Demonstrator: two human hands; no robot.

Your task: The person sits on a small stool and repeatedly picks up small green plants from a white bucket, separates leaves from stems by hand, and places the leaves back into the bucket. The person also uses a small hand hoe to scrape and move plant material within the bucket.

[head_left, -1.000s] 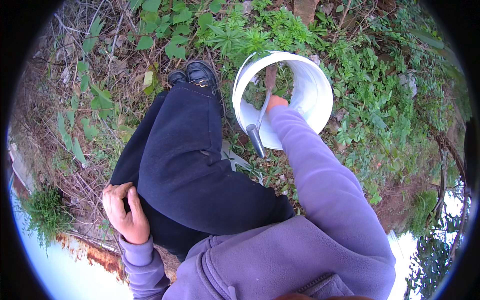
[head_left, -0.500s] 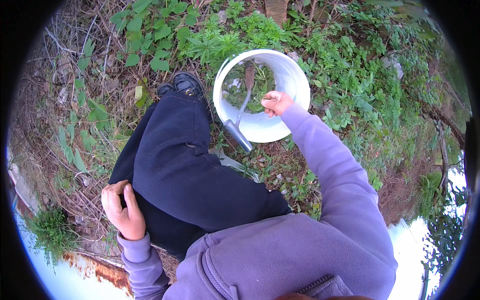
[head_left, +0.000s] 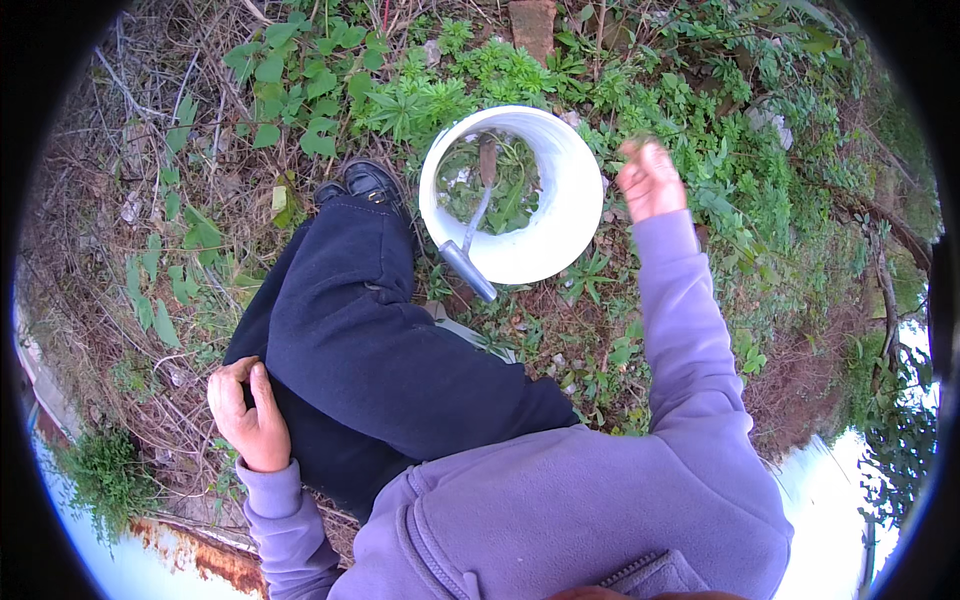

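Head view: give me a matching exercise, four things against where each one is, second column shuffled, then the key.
Things:
1. left hand
2. right hand
3. trowel
4. black shoe

Places:
A. leaning in the white bucket, grey handle over its rim
B. out over the green weeds, right of the bucket
C. resting against the dark trouser leg
D. on the ground just left of the bucket

Pairs: 1-C, 2-B, 3-A, 4-D

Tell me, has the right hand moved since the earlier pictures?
Yes. The right hand was over the opening of the white bucket; now it is outside the rim, to the bucket's right, above the green weeds.
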